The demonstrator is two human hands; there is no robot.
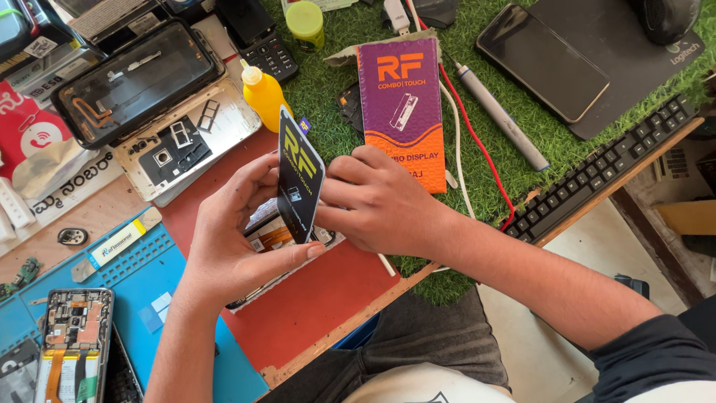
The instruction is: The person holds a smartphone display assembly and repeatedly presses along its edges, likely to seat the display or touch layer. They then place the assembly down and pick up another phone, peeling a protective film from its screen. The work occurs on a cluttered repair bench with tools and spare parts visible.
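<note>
While a purple-orange box lies behind, both hands grip a black card.

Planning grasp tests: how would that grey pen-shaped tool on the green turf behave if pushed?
The grey pen-shaped tool looks round and slim, so it would probably roll sideways, though the green turf should damp that. It seems rigid and light. Its smooth barrel may slip between fingers.

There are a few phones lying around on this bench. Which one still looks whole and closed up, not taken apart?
The black phone lying screen-up on the dark mouse pad, top right. The others on the left, like the opened phone on the blue mat, show bare circuit boards or empty frames.
</note>
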